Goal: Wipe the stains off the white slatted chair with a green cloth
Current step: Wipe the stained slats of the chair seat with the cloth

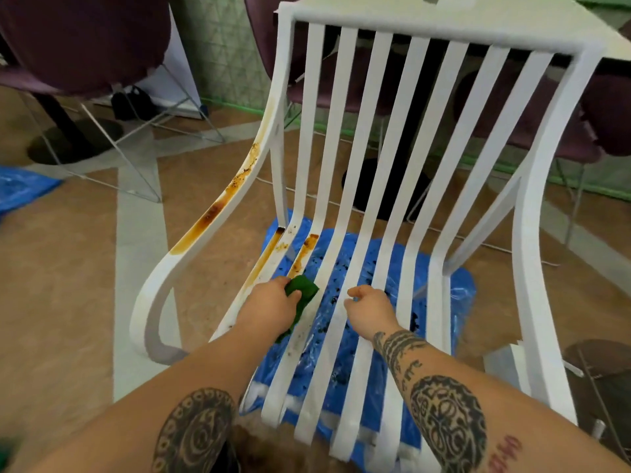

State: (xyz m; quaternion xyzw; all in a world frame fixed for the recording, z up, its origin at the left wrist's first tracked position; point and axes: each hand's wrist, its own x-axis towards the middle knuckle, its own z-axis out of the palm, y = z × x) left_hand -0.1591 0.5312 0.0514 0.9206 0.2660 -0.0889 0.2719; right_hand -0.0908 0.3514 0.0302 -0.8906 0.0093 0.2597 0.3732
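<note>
Tattooed forearms (440,414) reached fwd from the bottom of the frame over the seat of the white slatted chair (375,131). It stood on a blue plastic sheet (459,291), apparently laid to catch drips & crumbs; dark specks dotted the sheet btwn the slats.

Left grip (269,302) was curled round the green cloth (302,290), thumb on top, pressing the wad onto a slat near the seat's left side. Right grip (370,310) lay on a slat near mid-seat w/ fingers bent. Whether it clasped the slat or merely rested there could not be told, though the likely purpose was to steady the chair vs. the push of wiping.

Cloth poked out ahead of the left grip's knuckles & trailed back under the palm. Its front edge touched the near end of a brown stain (305,250) running up the seat. A brown streak (266,254) marked the seat's left edge, just beside the cloth. A longer, spotted armrest stain (211,213) ran well apart from both grips.

Judging by those marks, the job looked early: slats on the right appeared clean, left side not yet done. Purple chairs (85,39) stood behind on a tan floor (68,285).
</note>
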